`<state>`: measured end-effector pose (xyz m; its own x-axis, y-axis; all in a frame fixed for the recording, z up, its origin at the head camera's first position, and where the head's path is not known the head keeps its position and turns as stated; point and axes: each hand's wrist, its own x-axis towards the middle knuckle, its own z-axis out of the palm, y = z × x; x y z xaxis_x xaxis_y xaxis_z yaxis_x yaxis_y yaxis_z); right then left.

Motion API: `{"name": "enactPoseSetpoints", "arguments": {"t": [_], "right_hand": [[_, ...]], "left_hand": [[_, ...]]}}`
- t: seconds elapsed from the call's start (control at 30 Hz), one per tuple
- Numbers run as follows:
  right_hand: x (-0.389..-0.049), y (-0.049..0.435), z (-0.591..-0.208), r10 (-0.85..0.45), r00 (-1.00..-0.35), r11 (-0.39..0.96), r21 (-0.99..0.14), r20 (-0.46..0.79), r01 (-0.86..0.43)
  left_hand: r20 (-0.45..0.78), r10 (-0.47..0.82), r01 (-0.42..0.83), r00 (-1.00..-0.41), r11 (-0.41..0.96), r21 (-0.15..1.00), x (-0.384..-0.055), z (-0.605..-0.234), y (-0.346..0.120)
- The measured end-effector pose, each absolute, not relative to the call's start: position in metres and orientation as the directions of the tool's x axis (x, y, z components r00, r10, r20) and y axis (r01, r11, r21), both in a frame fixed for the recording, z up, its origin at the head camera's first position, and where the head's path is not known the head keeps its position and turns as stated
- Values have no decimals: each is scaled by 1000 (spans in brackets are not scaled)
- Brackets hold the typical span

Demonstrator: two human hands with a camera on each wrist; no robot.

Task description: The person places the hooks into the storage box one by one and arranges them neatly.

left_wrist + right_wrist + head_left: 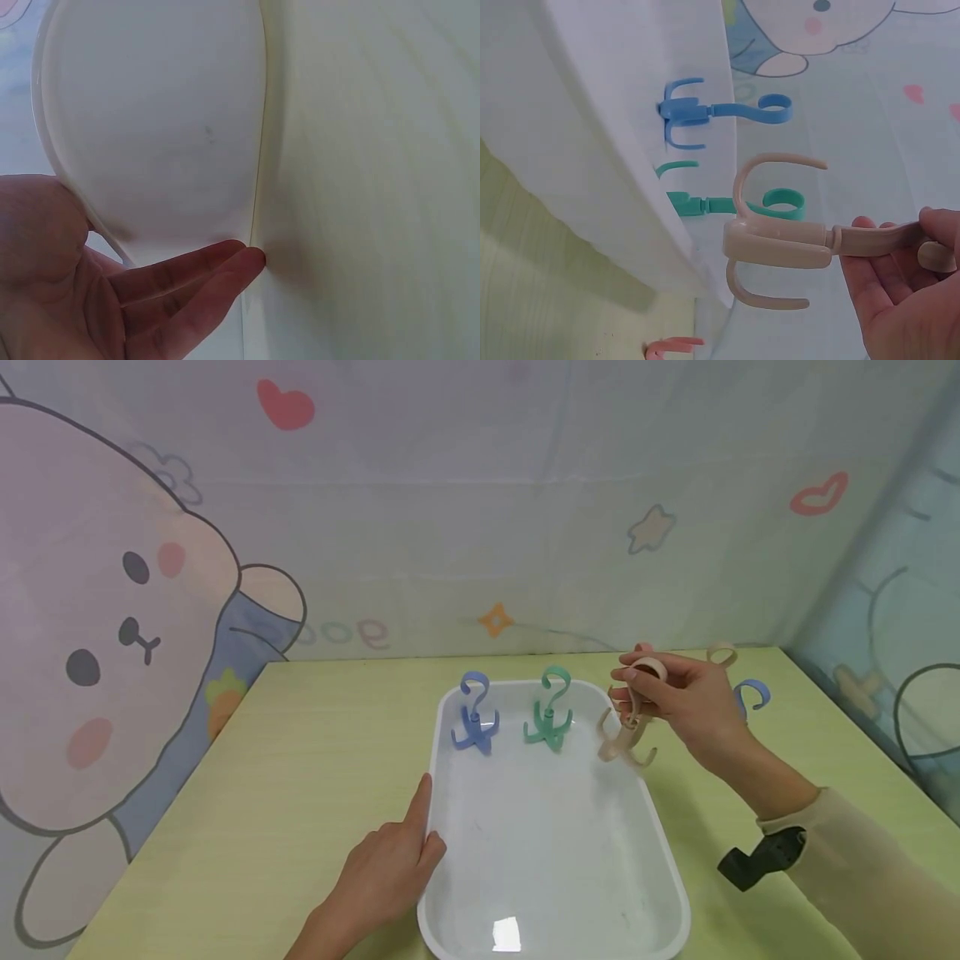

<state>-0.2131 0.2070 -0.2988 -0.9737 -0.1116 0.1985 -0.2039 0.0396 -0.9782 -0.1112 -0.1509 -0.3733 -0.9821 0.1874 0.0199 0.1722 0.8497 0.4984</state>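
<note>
Above the right rim of the white tray (551, 852), my right hand (693, 702) pinches a beige multi-prong hook (780, 247) by its curved stem. Its prongs point away from the fingers. Inside the tray's far end a blue hook (475, 731) and a green hook (549, 727) stand upright side by side, curled ends up. My left hand (386, 868) touches the tray's left side, index finger straight along the edge and thumb at the rim. From the left wrist, the other fingers (202, 285) rest against the tray's outer wall, low down.
Right of the tray, partly behind my right hand, are another blue hook (752, 693), another beige one (722, 653) and a pink one (671, 346). The light green table (337, 735) meets a printed cloth backdrop (450, 527). A black wrist device (761, 857) sits on my right sleeve.
</note>
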Motion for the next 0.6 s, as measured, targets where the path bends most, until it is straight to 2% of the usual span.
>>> {"name": "enactPoseSetpoints", "arguments": {"t": [0.1, 0.6], "right_hand": [[-214, 203, -300, -121, -975, 11, -982, 185, -188], [-218, 181, -302, -154, -974, 32, -985, 164, -171]], "left_hand": [[20, 189, 174, -982, 849, 499, -111, -373, -151], [29, 200, 187, -979, 844, 502, -111, -375, -151]]}}
